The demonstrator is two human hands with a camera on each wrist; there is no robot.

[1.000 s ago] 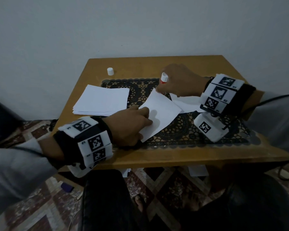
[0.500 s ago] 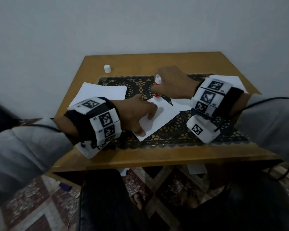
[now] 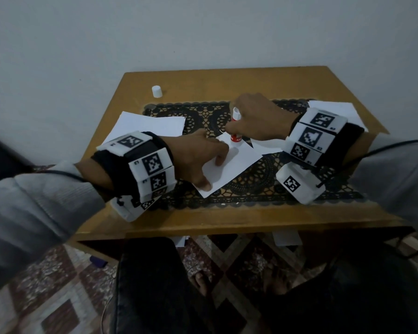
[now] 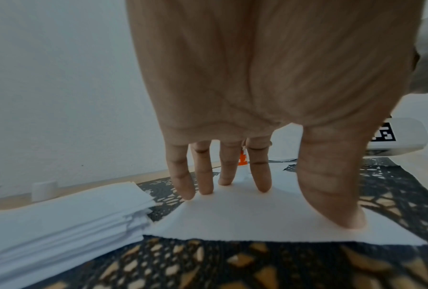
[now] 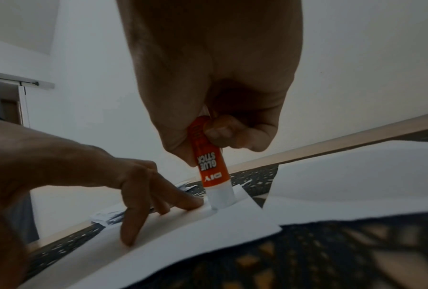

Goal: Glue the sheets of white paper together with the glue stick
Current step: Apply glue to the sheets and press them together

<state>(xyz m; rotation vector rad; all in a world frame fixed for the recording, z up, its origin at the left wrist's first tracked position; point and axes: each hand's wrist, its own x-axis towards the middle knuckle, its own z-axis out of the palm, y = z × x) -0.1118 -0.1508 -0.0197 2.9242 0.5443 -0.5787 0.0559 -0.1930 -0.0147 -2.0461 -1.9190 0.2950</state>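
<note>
A white sheet of paper lies on the dark lace mat. My left hand presses it flat with spread, straight fingers. My right hand grips an orange glue stick upright, its white tip down on the sheet's far corner, just beside my left fingertips. A second white sheet lies to the right, partly under my right wrist.
A stack of white paper sits at the left of the wooden table. The glue stick's white cap stands at the back left. More paper lies at the back right. A wall is close behind the table.
My right hand brought the glue stick down and toward me onto the sheet's far corner. My left hand slid further onto the sheet and spread flat. The head view shifted closer.
</note>
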